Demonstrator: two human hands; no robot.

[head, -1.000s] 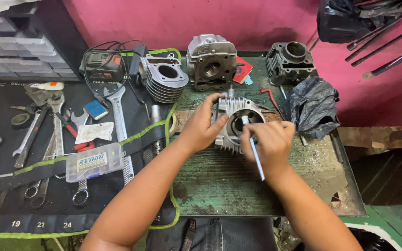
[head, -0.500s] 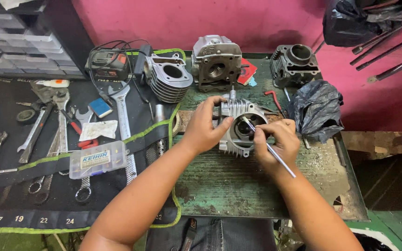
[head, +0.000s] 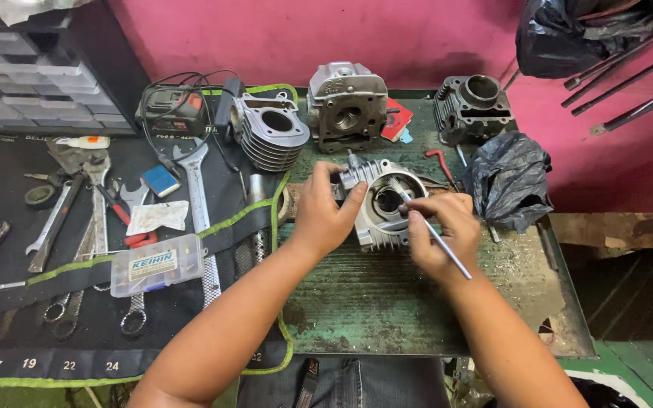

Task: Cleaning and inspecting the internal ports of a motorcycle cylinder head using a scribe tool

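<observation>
I see my left hand (head: 325, 214) wrapped around the side of a silver metal engine part with thin fins (head: 381, 204). The fingers are closed on it and hold it tight. The part sits near the middle of a worn green metal table (head: 387, 302), tipped so its round hole faces me.

My right hand (head: 438, 230) is pinched shut on a thin silver rod (head: 434, 233). The rod's tip points into the round hole of the part.

The table top is scratched and dirty, with the paint rubbed off in spots. At the back of it stand a grey finned engine cylinder (head: 272, 136), a grey blocky engine head (head: 347, 106) and a darker grey engine cylinder (head: 478, 106). A crumpled black plastic bag (head: 509, 180) lies just beside my right hand.

To the left lies a black cloth tool mat with a green edge (head: 62, 355). On it are many silver wrenches (head: 196, 198) and a small clear plastic box (head: 157, 264). Behind the mat stands a grey rack of little drawers (head: 24, 83).

The wall (head: 417, 38) behind everything is bright pink. Dark metal bars (head: 629, 75) lean against it on the right.
</observation>
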